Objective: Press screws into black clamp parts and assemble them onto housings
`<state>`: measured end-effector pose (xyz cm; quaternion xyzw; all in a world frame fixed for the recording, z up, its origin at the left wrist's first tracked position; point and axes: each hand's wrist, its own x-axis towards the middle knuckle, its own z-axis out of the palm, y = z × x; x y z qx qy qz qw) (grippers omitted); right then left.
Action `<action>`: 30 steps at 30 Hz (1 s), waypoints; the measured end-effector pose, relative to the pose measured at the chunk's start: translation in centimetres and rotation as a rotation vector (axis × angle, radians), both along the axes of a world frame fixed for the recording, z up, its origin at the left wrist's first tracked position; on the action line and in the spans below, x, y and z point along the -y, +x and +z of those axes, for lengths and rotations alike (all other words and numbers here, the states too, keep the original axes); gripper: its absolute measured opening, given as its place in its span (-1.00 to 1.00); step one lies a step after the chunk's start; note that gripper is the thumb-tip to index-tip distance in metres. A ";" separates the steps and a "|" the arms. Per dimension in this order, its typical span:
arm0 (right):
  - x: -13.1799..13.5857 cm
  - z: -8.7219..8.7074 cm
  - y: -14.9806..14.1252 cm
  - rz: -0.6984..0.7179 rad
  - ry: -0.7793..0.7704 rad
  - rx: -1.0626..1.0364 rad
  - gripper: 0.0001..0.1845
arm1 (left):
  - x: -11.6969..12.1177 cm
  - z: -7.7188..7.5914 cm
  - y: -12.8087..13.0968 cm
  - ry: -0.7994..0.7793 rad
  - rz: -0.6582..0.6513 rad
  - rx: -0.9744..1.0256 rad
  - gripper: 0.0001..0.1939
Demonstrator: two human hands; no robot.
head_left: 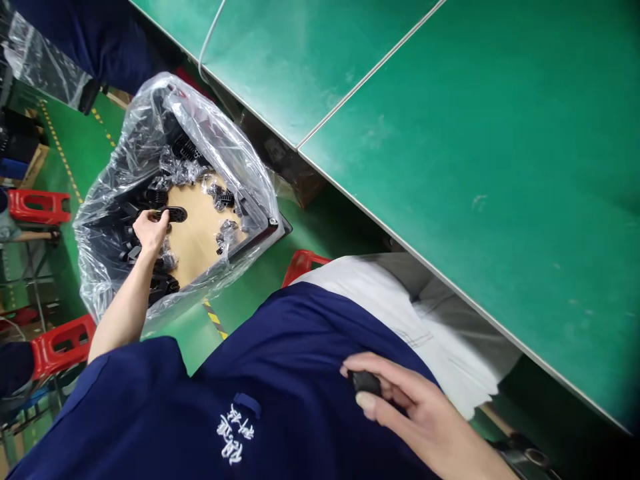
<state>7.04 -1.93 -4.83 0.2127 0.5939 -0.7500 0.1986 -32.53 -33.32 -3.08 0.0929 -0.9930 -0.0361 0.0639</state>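
My left hand (151, 230) reaches down into a plastic-lined bin (107, 200), its thumb and fingers pinched on the end of a flat black plastic part (176, 214) with a rounded tip. Beneath it lies a sheet of brown cardboard (195, 250). Around the cardboard's edges sit several black parts (165, 285), some in clear plastic wrapping. In front of my body, my right hand (407, 400) is closed on a small black object (365, 382) between thumb and fingers. Its shape is mostly hidden by the hand.
A green-topped table (450, 167) runs along the right, with a seam across it and a cable (210, 37) at its far end. Red stools (40, 207) stand at the left, and another red stool (304, 265) is beside my legs. Another person's dark sleeve (105, 43) shows beyond the bin.
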 end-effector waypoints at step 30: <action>3.3 -0.1 3.3 -1.335 0.895 -0.617 -0.44 | -26.9 5.9 29.3 0.332 -1.734 -0.388 -0.70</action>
